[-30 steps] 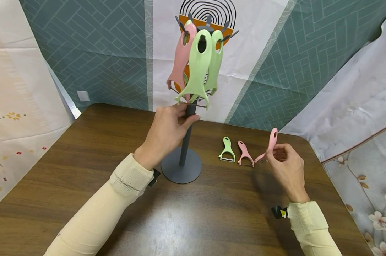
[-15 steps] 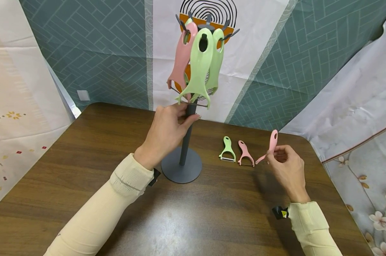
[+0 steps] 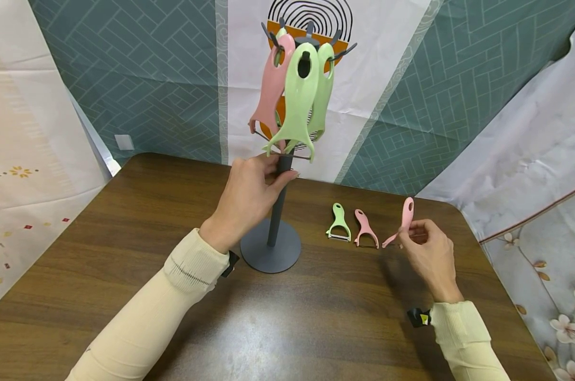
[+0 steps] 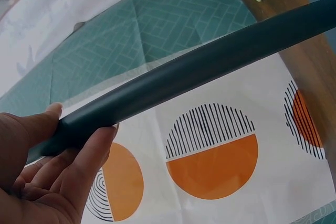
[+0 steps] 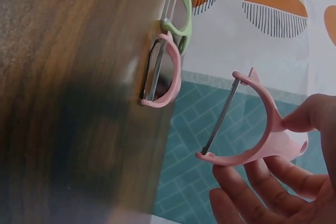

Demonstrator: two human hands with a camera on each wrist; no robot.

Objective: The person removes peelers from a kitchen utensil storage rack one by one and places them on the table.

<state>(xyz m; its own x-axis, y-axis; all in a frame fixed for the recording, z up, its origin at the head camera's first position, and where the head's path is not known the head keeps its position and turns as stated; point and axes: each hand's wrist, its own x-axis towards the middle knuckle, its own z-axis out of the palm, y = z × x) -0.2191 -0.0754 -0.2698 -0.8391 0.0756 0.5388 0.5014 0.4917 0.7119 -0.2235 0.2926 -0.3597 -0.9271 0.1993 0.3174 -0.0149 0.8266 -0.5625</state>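
My left hand (image 3: 246,196) grips the dark pole of a utensil stand (image 3: 276,211), thumb and fingers round it just below the hanging peelers. On the stand's hooks hang a pink peeler (image 3: 270,87), a green peeler (image 3: 299,100) in front and another green peeler (image 3: 322,95) beside it; others behind are partly hidden. Over at the right, my right hand (image 3: 427,254) pinches a pink peeler (image 5: 268,129) by its handle, head pointing down and to the left. Left of it, a second pink peeler (image 3: 365,228) and a green peeler (image 3: 338,222) lie on the table.
The round base (image 3: 270,259) of the stand rests on the brown wooden table (image 3: 292,328). Behind the table hangs a patterned cloth (image 3: 163,90). Pale flowered fabric (image 3: 539,254) borders the right side. Some hooks (image 3: 349,49) at the stand's top right bear nothing.
My right hand has lowered slightly with the pink peeler, bringing it nearer the table. The hanging green peeler in front has shifted a little right. My left hand stays on the pole.
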